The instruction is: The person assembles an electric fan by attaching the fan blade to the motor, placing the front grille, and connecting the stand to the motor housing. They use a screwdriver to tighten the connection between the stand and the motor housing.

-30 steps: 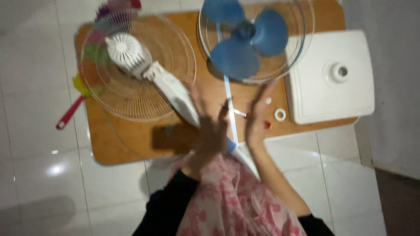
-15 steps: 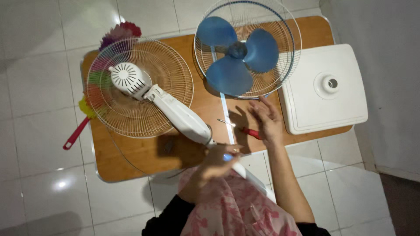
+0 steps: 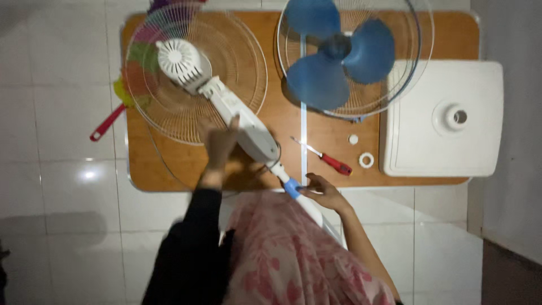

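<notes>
Fan neck and motor: a white fan neck point(image 3: 244, 127) lies slanted across the wooden desk point(image 3: 169, 169), from a round vented motor housing point(image 3: 178, 58) at upper left down to a thin stem with a blue collar point(image 3: 292, 187) at the near edge.
Left hand: the left hand point(image 3: 219, 141) lies on the neck's left side, fingers curled against it; the grip looks loosely wrapped, though how firmly it closes is hard to tell.
Right hand: the right hand point(image 3: 322, 192) is at the blue collar, fingertips pressed together around the stem in a pinch.
What changed: half a second ago the left hand was down at the collar and the right hand hovered spread above the red-handled screwdriver point(image 3: 324, 157). Now the left hand has moved up onto the neck and the right has dropped to the collar, so both hands now steady the fan body at two places.
Rear guard: a wire fan guard point(image 3: 237, 73) lies flat beneath the motor housing.
Blade and front guard: a blue three-blade propeller point(image 3: 339, 56) rests in a second wire guard point(image 3: 420, 51), well apart to the right.
Small parts: a white ring point(image 3: 366, 160) and a small white cap point(image 3: 353, 139) lie near the screwdriver.
Base: a white square fan base point(image 3: 429, 152) sits at the right end.
Edge: a multicoloured duster with a red handle point(image 3: 106, 124) pokes out on the left.
</notes>
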